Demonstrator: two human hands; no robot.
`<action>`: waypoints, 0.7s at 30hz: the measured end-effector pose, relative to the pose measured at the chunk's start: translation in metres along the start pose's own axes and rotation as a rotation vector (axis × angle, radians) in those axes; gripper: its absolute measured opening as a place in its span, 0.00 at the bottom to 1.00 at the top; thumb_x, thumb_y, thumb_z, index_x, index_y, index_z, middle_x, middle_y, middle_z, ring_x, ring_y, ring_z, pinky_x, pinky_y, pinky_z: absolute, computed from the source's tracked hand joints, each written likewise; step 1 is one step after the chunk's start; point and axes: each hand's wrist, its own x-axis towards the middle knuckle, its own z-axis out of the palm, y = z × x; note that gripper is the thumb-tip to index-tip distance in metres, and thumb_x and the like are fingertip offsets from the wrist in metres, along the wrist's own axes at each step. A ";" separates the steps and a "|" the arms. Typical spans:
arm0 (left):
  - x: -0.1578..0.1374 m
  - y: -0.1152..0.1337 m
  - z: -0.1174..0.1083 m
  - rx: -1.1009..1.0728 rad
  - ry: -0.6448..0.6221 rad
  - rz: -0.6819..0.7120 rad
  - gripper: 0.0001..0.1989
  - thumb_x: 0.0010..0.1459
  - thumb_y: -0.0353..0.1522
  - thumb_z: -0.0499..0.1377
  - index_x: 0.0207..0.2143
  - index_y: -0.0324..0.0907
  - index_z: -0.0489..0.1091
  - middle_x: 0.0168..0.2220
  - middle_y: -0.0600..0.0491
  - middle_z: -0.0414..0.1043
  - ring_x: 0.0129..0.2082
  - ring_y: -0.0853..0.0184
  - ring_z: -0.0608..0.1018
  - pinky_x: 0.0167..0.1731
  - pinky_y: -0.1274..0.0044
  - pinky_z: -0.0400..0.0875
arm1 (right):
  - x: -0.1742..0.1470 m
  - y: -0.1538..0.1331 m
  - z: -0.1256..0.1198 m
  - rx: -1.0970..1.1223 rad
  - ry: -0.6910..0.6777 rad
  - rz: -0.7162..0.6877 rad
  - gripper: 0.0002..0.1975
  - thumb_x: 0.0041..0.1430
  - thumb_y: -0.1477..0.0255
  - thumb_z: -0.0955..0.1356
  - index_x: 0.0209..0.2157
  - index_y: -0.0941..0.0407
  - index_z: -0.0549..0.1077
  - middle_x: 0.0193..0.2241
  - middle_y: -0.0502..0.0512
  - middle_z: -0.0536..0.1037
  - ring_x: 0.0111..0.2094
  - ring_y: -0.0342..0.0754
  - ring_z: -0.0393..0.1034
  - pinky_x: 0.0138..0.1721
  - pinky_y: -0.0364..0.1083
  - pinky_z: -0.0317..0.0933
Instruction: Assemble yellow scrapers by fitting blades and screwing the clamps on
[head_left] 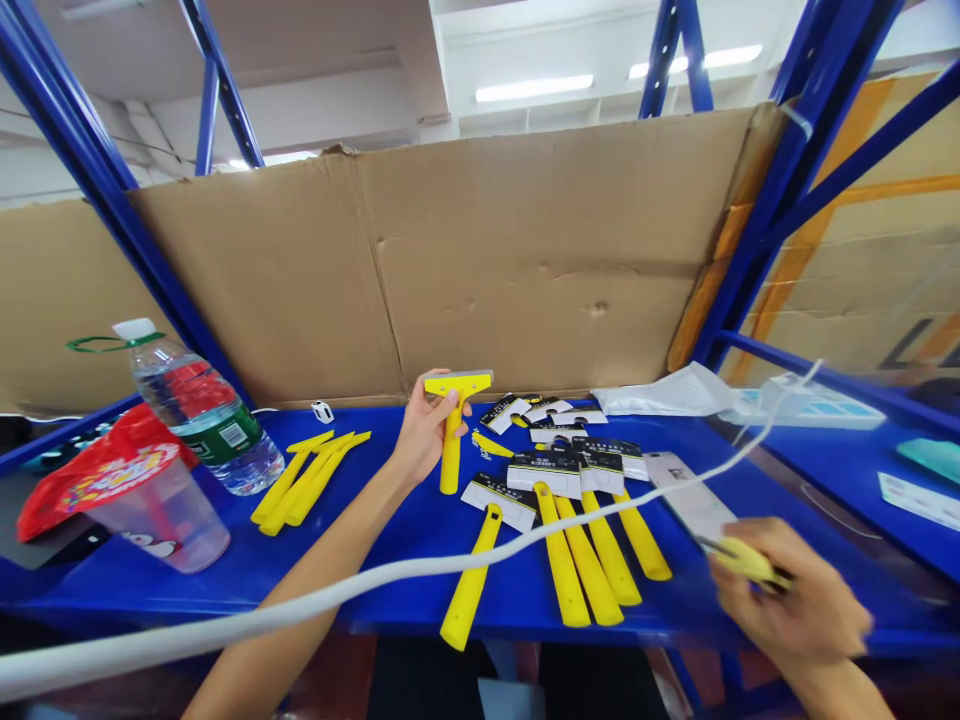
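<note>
My left hand (429,432) is closed around the neck of a yellow scraper (451,460), held upright with its wide metal-edged head at the top. Two small screws show on that head. At the right, my right hand (795,590) grips a short yellow-handled tool (750,562) with a thin dark shaft pointing left; motion blur hides its exact kind. Between the hands lie several yellow scrapers (589,560) with black-and-white card covers (544,474) on their heads. More yellow scraper handles (307,490) without cards lie in a pile left of my left hand.
A white cable (405,575) crosses in front of the blue shelf (390,590). A water bottle (214,425), a plastic cup (176,520) and a red packet (97,475) stand left. A phone (686,490) and clear plastic bag (660,392) lie right. Cardboard (525,270) walls the back.
</note>
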 end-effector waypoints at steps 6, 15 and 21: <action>0.004 0.010 0.009 -0.248 0.043 -0.112 0.20 0.59 0.27 0.74 0.50 0.45 0.72 0.41 0.53 0.78 0.31 0.71 0.79 0.21 0.83 0.67 | 0.051 -0.034 0.044 0.179 -0.235 -0.376 0.02 0.69 0.69 0.70 0.41 0.48 0.77 0.35 0.59 0.87 0.35 0.62 0.85 0.36 0.59 0.79; 0.038 0.010 0.021 -0.531 -0.065 -0.381 0.16 0.73 0.36 0.65 0.58 0.40 0.75 0.10 0.69 0.44 0.07 0.76 0.47 0.07 0.85 0.43 | 0.150 -0.067 0.121 0.797 -0.589 0.208 0.23 0.76 0.46 0.61 0.36 0.49 0.64 0.27 0.52 0.78 0.27 0.52 0.76 0.32 0.52 0.74; 0.070 -0.003 0.060 -0.479 -0.292 -0.467 0.27 0.79 0.47 0.51 0.65 0.36 0.73 0.11 0.67 0.46 0.05 0.75 0.48 0.07 0.85 0.40 | 0.145 -0.097 0.134 1.189 -0.778 0.355 0.29 0.63 0.39 0.71 0.46 0.51 0.70 0.39 0.61 0.86 0.38 0.58 0.85 0.39 0.58 0.80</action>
